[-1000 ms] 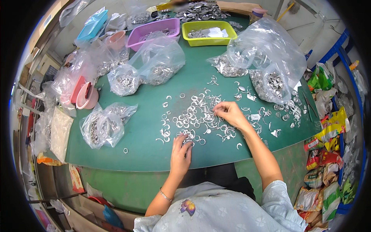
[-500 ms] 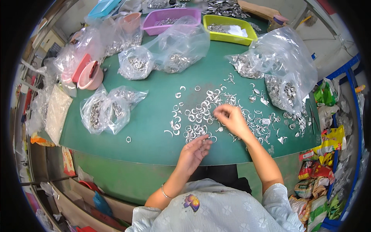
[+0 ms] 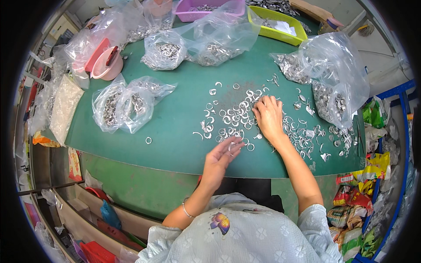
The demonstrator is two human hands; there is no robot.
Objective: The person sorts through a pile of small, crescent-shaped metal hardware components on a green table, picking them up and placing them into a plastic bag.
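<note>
Small silver-coloured metal rings (image 3: 239,115), many of them open curved bands, lie loosely heaped on the green tabletop (image 3: 184,109). At the near edge of the heap, my left hand (image 3: 221,158) is palm up with curled fingers, and a silver ring (image 3: 230,147) shows between its thumb and fingers. My right hand (image 3: 269,117) reaches palm down over the middle of the heap. Its fingers are bent and close together, their tips against the pieces; whatever is under them is hidden. More bands and flat leaf-like silver pieces (image 3: 302,138) are scattered to its right.
Clear bags of metal pieces stand at the left (image 3: 127,107), the back (image 3: 164,50) and the right (image 3: 329,96). A pink basket (image 3: 108,64) sits back left; purple (image 3: 208,15) and lime-green trays (image 3: 280,33) stand behind. One ring (image 3: 148,140) lies apart at the left.
My right hand has moved from a raised pinch above the heap down onto it, its fingers pointing farther away. The left hand stays by the near edge. The whole view has shifted slightly.
</note>
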